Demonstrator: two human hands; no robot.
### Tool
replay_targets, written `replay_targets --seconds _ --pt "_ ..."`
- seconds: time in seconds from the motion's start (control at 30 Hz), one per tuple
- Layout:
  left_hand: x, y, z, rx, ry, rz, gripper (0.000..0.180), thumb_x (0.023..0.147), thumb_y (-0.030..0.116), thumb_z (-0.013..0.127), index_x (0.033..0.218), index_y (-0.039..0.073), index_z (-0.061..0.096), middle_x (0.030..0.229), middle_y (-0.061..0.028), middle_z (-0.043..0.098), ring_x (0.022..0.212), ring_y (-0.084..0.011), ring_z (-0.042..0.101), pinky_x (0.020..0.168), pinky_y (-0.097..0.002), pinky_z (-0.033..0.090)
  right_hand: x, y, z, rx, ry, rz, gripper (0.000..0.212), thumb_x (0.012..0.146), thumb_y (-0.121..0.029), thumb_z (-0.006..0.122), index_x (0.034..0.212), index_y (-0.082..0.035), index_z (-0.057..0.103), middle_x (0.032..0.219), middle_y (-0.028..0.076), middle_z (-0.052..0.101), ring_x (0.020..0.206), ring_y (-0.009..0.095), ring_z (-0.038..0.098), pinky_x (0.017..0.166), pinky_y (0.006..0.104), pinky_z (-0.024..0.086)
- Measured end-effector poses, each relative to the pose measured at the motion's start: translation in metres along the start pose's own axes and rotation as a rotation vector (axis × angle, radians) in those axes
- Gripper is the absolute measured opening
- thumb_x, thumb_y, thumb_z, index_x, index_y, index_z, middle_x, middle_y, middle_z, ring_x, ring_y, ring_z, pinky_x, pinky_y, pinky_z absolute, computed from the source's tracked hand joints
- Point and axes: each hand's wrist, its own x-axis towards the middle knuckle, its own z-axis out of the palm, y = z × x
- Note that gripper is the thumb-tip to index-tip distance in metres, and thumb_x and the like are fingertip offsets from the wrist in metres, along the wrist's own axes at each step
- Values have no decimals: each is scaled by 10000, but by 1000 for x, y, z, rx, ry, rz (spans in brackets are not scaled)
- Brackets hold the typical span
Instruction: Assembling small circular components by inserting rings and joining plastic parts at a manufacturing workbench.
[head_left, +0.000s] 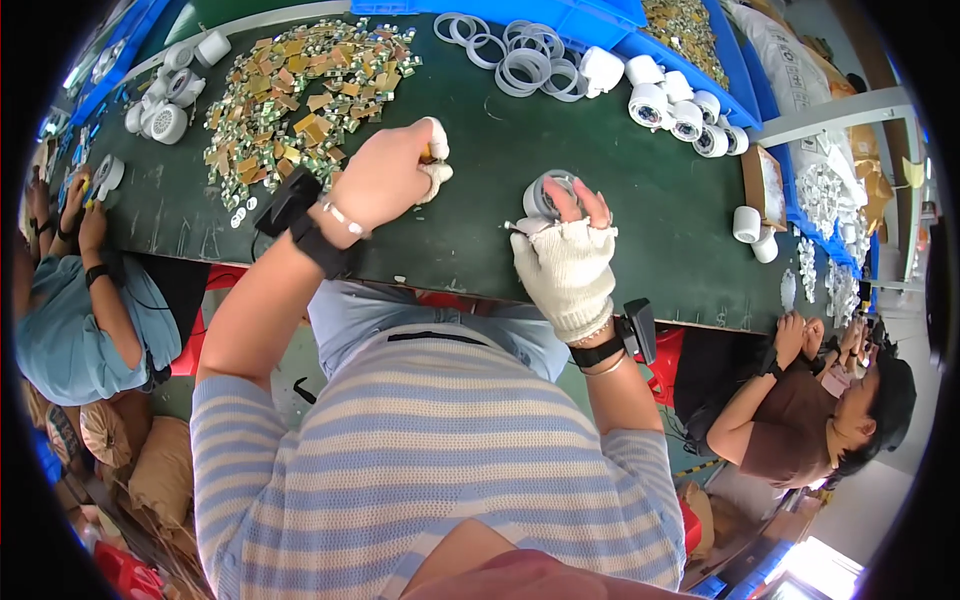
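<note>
My left hand (pixel 385 180), with white covers on thumb and forefinger, is closed in a pinch above the green table. Something small and yellowish shows between those fingertips, too hidden to name. In a white fingerless knit glove, my right hand (pixel 572 262) grips a white round housing (pixel 534 200) resting on the table near its front edge. Two bare fingertips lie over the housing's rim. A large pile of small circuit boards (pixel 300 95) spreads beyond my left hand. Farther off, pale translucent rings (pixel 523 70) lie in a loose heap.
White round housings (pixel 687 120) stand in a group at the back right, others (pixel 168 122) at the back left. Blue bins (pixel 590 22) line the table's far edge. A small cardboard box (pixel 764 187) stands at the right. Co-workers sit on both sides.
</note>
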Motion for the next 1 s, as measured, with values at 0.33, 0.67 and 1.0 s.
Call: replay_targets --seconds 0.33,0.67,1.0 --pt "-71 14 32 -961 -27 -173 224 954 41 754 1157 38 658 1013 -21 745 875 -80 696 726 -206 528 18 -18 -28 831 -174 138 98 839 -37 759 918 -71 711 865 93 665 846 300 642 794 388 500" --pt "-93 21 23 -957 -244 -196 278 958 -19 719 1223 6 638 1154 -79 721 1086 -170 709 971 -314 556 30 -17 -32 832 -318 27 153 748 -33 785 855 -106 705 779 69 610 787 264 632 714 368 485" --pt "-96 21 25 -925 -261 -207 249 982 -18 692 1222 1 624 1147 -83 718 1081 -159 708 964 -305 566 35 -14 -31 804 -469 -35 150 746 -33 801 837 -106 708 794 50 623 836 246 638 710 368 495"
